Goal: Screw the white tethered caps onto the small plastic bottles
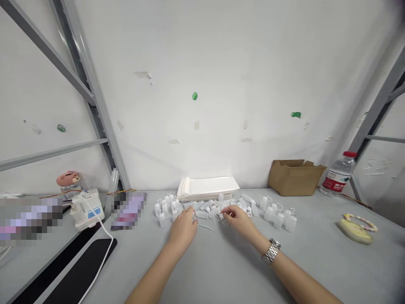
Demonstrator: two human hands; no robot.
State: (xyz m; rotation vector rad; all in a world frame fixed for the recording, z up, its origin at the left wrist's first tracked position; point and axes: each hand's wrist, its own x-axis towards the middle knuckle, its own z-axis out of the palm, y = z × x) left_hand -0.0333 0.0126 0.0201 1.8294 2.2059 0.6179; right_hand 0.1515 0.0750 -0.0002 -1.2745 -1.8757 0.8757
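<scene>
Here, you're working with your left hand (184, 227) and right hand (239, 220) at the near side of the loose plastic bottles (201, 215) on the counter (218, 266), right fingers (230, 209) sitting close together; I can't tell whether either hand is clamping anything. Pinching lightly seems best for sparing the upright bottles (279, 221).

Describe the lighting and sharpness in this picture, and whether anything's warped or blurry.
Head view: light looks even and diffuse, shadows soft, with small glints on the metal wristwatch; head view: the grey post at left leans, suggesting wide-angle distortion; head view: the yellow item at right looks soft, the pixelated patches at left hide detail, and the small translucent bottles show little contrast.
</scene>
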